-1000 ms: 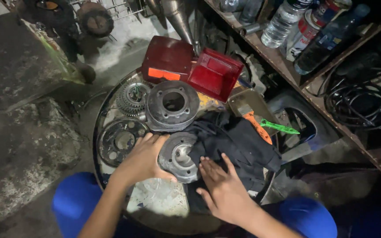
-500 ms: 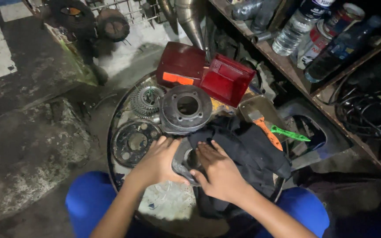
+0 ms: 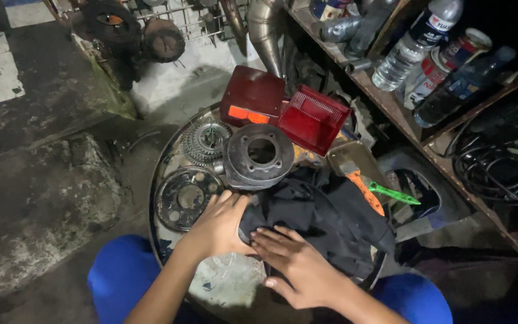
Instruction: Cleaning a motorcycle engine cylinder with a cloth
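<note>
At the near edge of the round surface [image 3: 162, 180], between two blue-clad knees [image 3: 121, 276], the person's two hands lie close together on a dark cloth [image 3: 331, 216]. The left hand [image 3: 220, 225] rests palm down at the cloth's left edge with its fingers curled over the bunched fabric; whether a part lies under it cannot be told. The right hand [image 3: 298, 267] lies flat and open on the cloth, its fingers spread and pointing left toward the other hand, gripping nothing. The cloth covers the near right part of the surface and hangs over its right edge.

Just left of the left hand a flat round metal plate [image 3: 187, 198] with holes lies near the left edge. Beyond the hands, about the middle of the surface, stands a finned metal cylinder [image 3: 260, 156], its open bore facing up, touching the far side of the cloth. A toothed gear [image 3: 206, 141] sits just beside it on the left.

At the right edge a scraper [image 3: 358, 174] with an orange handle lies on the cloth, a green-handled tool [image 3: 394, 194] just beside it. At the far edge two red lamp lenses [image 3: 286, 108] lean together.

Farther off, a wooden shelf [image 3: 391, 102] on the right holds plastic bottles [image 3: 412, 45] and a can, with coiled black cables [image 3: 499, 162] below. A metal pipe [image 3: 265, 30] stands behind.
</note>
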